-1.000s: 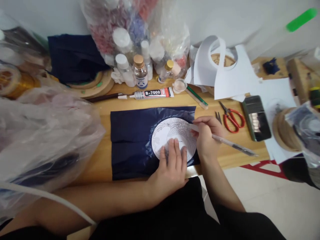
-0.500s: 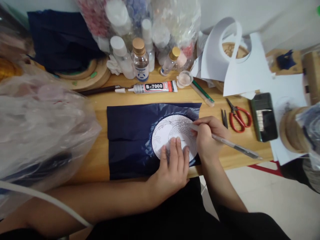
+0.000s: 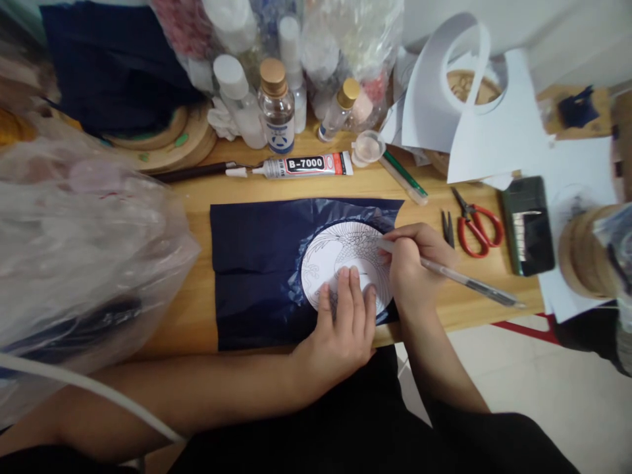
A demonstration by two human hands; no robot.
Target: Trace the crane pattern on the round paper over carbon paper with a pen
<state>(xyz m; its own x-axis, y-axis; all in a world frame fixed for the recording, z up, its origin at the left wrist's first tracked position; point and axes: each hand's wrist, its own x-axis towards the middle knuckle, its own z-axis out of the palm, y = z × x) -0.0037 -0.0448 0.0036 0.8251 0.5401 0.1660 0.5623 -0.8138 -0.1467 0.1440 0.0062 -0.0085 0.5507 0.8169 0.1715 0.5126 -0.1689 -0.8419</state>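
Observation:
A round white paper (image 3: 320, 247) printed with fine black line patterns lies on a dark blue sheet (image 3: 257, 263), near its right end. My left hand (image 3: 340, 329) rests flat on the lower part of the paper, fingers stretched out. A slim pen (image 3: 464, 281) with a clear barrel is pinched in my right hand (image 3: 415, 270). Its tip end is at the upper right part of the pattern, and the other end slants out to the right. Whether the tip touches the paper I cannot tell.
Behind the sheet lie a B-7000 glue tube (image 3: 309, 164) and a green pen (image 3: 403, 176). Bottles (image 3: 277, 115) stand farther back. To the right are red-handled pliers (image 3: 478, 227), small black tips (image 3: 447, 229) and a phone (image 3: 528, 225). Clear plastic bags (image 3: 93, 243) fill the left.
The view has shifted slightly, so the objects at the back sit a little higher. Both hands keep nearly the same place on the paper, with the pen still held.

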